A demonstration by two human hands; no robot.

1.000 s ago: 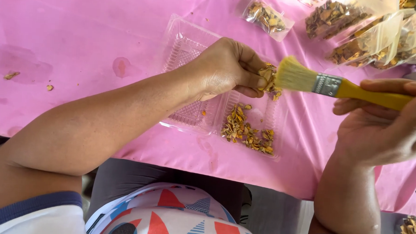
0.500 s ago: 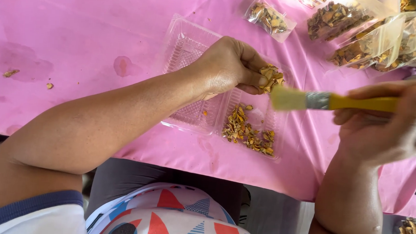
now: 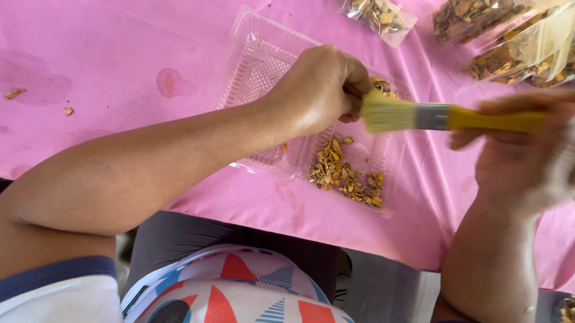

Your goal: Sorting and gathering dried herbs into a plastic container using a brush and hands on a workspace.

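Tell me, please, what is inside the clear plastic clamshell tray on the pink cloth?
The clear plastic clamshell tray holds a heap of dried yellow-brown pieces in its right half. The left half looks nearly bare. The left hand and the brush bristles cover the part beneath them.

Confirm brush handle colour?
Yellow, with pale bristles and a silver metal band; the brush shows in the head view, held by the right hand.

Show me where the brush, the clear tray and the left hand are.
brush [image 3: 393, 114], head view, on the pale bristles.
clear tray [image 3: 256, 66], head view, on its empty ribbed half.
left hand [image 3: 320, 85], head view, on the back.
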